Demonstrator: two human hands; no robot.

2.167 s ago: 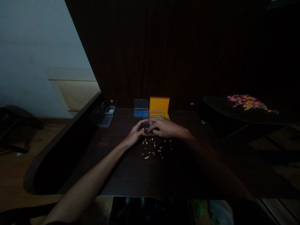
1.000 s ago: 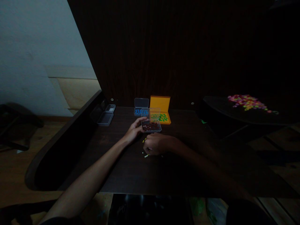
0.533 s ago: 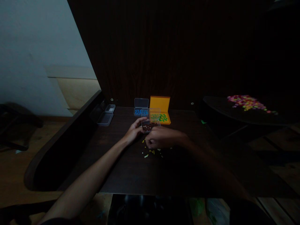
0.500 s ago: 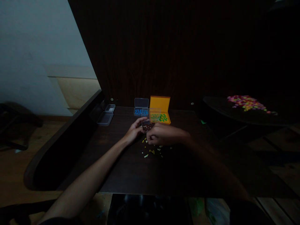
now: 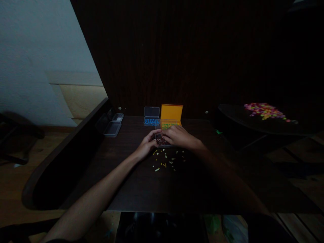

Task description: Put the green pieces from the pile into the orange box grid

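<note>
A clear plastic box (image 5: 163, 146) with its lid up holds many small dark brown pieces (image 5: 161, 141). My left hand (image 5: 148, 144) grips the left side of this box, fingers along its rim. Above the box's right part is my right hand (image 5: 178, 137), its fingers bent down toward the brown pieces; whatever its fingertips hold is hidden. Loose small yellow and cream pieces (image 5: 165, 165) lie scattered on the dark table just in front of the box. Behind it stands an open yellow case (image 5: 171, 112) with green pieces, partly covered by my right hand.
An open clear case (image 5: 151, 121) with blue pieces stands at the back. Another open clear case (image 5: 112, 129) sits at the left, by the raised side panel (image 5: 63, 162). Pink, purple and yellow pieces (image 5: 268, 110) are heaped on a dark surface at the right.
My right hand has moved from the front edge of the clear box, near the loose pieces, up and back over the box. The box has shifted slightly right; my left hand stays on it.
</note>
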